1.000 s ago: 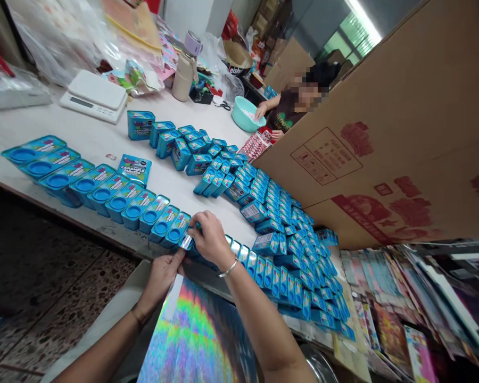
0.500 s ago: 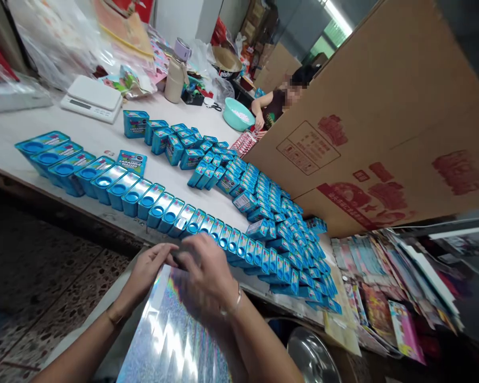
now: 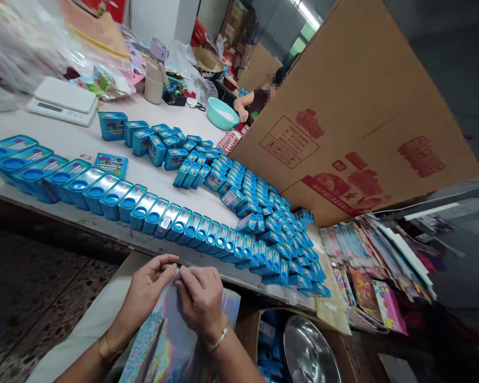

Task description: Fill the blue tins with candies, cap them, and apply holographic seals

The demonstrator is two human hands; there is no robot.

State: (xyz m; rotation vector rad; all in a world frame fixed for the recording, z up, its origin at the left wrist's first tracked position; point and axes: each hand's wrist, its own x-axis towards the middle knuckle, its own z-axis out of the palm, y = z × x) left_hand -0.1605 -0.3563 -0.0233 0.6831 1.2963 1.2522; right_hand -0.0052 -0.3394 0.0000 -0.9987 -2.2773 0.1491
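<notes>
A shiny silver holographic sheet (image 3: pixel 171 346) lies across my lap, its surface creased and its layers parted along a dark line. At its top edge my left hand (image 3: pixel 147 290) is closed in a pinch, thumb against fingers. Close beside it, my right hand (image 3: pixel 203 300) is closed with bent fingers on the sheet's upper part. The fingertips of both hands almost meet, and what lies exactly between them is hard to see. Just beyond the hands, a long row of blue tins (image 3: pixel 175 223) lines the table's front edge, their tops facing up.
More blue tins (image 3: pixel 239 181) crowd the white table (image 3: pixel 151 175). Behind stand a white scale (image 3: pixel 64 101), a beige bottle (image 3: pixel 154 80) and a turquoise basin (image 3: pixel 222 114). A large carton (image 3: pixel 367 106) rises at right, partly hiding a person (image 3: pixel 259 101). Below right sits a metal bowl (image 3: pixel 311 351).
The sheet's right side has opened out, and a dark gap now shows between its layers. My right hand has moved lower, its fingers no longer blurred. The view has swung slightly right.
</notes>
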